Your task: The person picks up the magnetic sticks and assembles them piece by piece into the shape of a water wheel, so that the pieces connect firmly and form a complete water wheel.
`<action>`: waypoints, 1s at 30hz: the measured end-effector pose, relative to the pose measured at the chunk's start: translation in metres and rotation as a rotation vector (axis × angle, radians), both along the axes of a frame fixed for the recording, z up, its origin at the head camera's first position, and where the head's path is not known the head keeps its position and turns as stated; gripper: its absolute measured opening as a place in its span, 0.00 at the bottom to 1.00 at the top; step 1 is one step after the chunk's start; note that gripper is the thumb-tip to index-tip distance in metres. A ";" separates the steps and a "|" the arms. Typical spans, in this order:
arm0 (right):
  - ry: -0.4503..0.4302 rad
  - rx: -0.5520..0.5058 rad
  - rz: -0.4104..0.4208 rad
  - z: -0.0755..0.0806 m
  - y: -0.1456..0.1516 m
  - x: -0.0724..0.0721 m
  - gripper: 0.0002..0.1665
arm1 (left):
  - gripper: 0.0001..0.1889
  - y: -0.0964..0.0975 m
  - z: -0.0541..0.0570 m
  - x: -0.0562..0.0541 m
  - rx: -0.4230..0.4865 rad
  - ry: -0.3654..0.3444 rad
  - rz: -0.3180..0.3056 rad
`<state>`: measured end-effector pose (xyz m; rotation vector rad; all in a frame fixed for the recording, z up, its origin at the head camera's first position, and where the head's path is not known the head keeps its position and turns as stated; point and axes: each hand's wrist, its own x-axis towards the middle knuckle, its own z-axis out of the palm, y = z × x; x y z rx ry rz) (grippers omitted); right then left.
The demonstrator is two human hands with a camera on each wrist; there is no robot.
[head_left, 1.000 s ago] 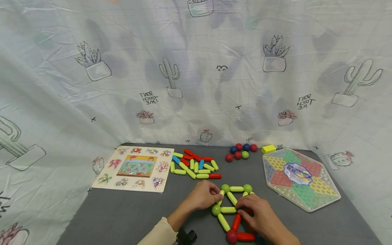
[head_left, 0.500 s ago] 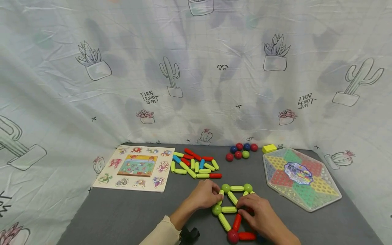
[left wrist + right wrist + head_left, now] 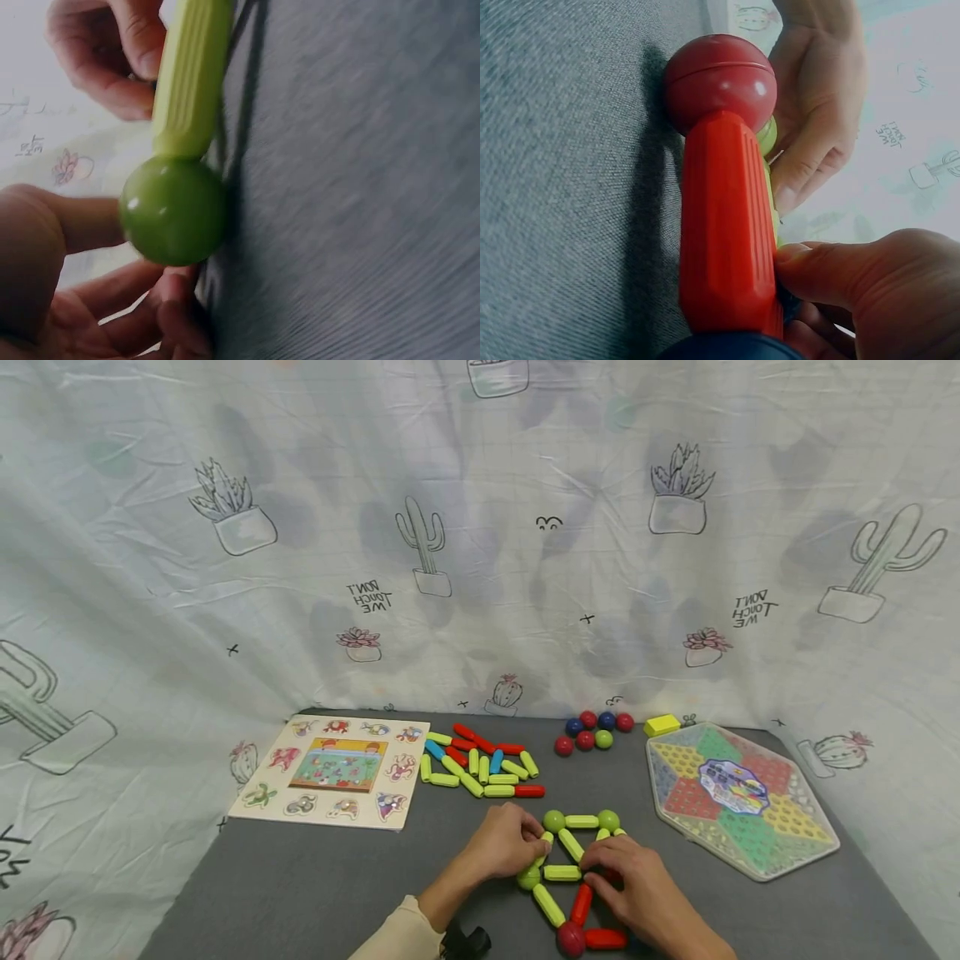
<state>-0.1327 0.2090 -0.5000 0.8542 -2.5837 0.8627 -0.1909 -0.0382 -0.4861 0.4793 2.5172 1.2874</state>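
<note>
A flat frame of magnetic building rods and balls lies on the table. My left hand pinches the yellow-green rod on its left side, between two green balls. The lower of these, the left green ball, covers part of the grip in the left wrist view. Over the frame's middle right, my right hand has thumb and fingers around a dark ball, mostly hidden by the fingers. A red rod and a red ball stand just beside that thumb, at the near corner.
Loose yellow-green, red and blue rods lie behind the left hand. Several loose balls and a yellow block sit at the back. A picture puzzle board is at left, a hexagonal game board at right.
The left hand has nudged the left green ball and its rod slightly toward the person. The right hand holds nearly the same place; the head view has drifted a little.
</note>
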 end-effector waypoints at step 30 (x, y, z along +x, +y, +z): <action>-0.300 -0.091 -0.295 -0.001 0.031 -0.006 0.15 | 0.02 -0.031 -0.002 0.002 -0.017 0.044 0.005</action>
